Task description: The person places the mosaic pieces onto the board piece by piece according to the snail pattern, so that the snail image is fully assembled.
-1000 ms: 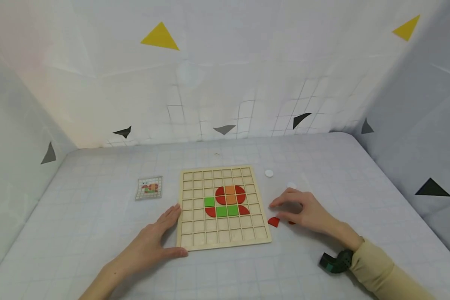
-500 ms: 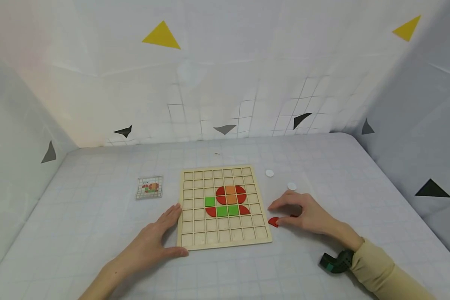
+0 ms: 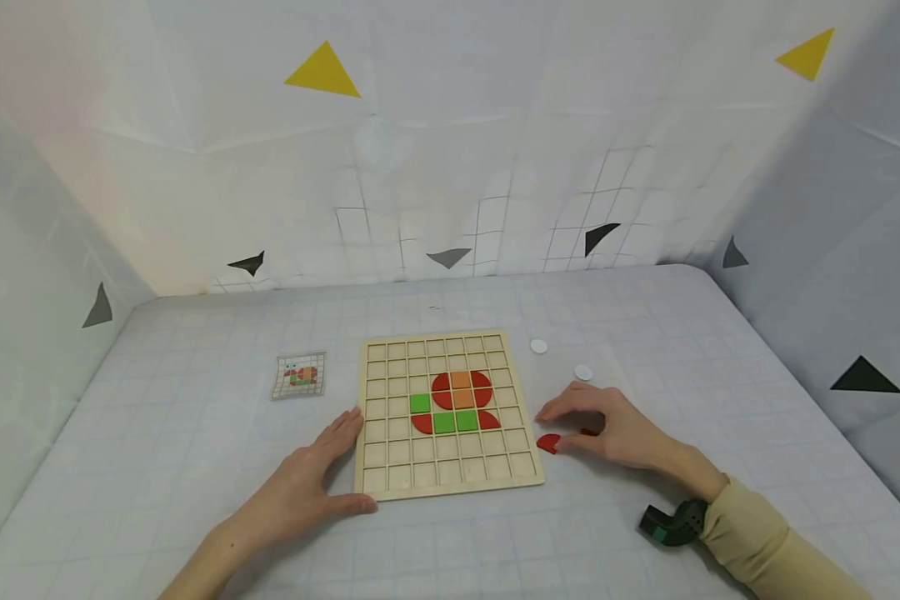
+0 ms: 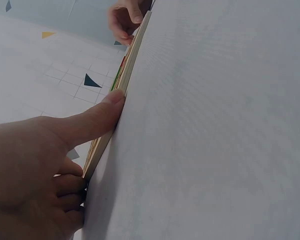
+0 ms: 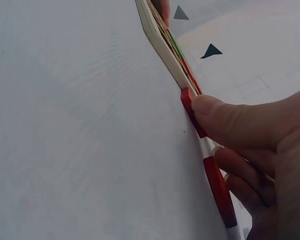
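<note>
A square wooden grid board [image 3: 450,492] lies flat on the table. Set in its cells are green squares [image 3: 444,423], orange squares [image 3: 461,381] and red quarter-round pieces [image 3: 482,380]. My left hand [image 3: 292,492] rests at the board's near left corner, fingers along the left side and thumb against the front edge. Just off the board's right side, my right hand [image 3: 618,429] has its thumb tip at a loose red quarter-round piece [image 3: 547,443]; its index finger stands apart from the thumb. Another red piece [image 5: 220,192] lies under that hand, mostly hidden in the head view.
Two white discs [image 3: 538,347] lie right of the board, behind the right hand. Left of the board is a small pattern card [image 3: 298,376] with a gridded picture. White sheeting [image 3: 450,167] walls the table at the back and sides.
My right hand has shifted slightly; its thumb has come onto the loose red piece, which has turned a little. The nearer white disc is now fully uncovered. My left hand stays put.
</note>
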The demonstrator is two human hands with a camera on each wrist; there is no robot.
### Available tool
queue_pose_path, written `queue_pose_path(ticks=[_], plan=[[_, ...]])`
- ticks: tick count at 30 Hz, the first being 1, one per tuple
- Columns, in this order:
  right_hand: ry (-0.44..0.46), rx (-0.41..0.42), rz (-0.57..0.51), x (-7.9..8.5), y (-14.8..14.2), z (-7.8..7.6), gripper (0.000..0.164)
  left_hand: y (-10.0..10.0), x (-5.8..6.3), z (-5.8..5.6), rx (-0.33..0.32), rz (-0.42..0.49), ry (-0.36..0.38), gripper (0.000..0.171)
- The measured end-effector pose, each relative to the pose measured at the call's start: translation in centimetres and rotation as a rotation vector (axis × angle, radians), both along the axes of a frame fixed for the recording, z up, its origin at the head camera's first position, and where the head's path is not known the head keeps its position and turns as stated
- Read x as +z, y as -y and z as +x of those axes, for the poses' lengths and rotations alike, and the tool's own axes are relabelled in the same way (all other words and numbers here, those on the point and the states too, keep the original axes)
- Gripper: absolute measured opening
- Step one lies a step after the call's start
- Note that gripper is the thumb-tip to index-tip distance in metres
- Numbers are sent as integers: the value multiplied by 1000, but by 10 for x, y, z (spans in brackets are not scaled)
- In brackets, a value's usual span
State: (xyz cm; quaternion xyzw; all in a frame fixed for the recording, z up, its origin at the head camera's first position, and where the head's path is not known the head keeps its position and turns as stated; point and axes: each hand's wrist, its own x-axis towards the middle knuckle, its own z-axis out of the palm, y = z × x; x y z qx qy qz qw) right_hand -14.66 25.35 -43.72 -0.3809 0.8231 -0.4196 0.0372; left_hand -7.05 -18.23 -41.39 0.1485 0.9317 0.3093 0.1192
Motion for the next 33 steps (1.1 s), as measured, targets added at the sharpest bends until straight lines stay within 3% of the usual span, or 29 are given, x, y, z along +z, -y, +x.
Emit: queue_pose_path(ticks=[17,26,33], plan=[[-35,-54,23,-4,2,0,30,1,0,1,-5,2,-15,111],[-143,-41,-41,-5,7,1,31,2,-3,0,-9,0,-22,112],[-155,-38,-50,-5,8,1,30,0,-2,0,-9,-3,-23,111]])
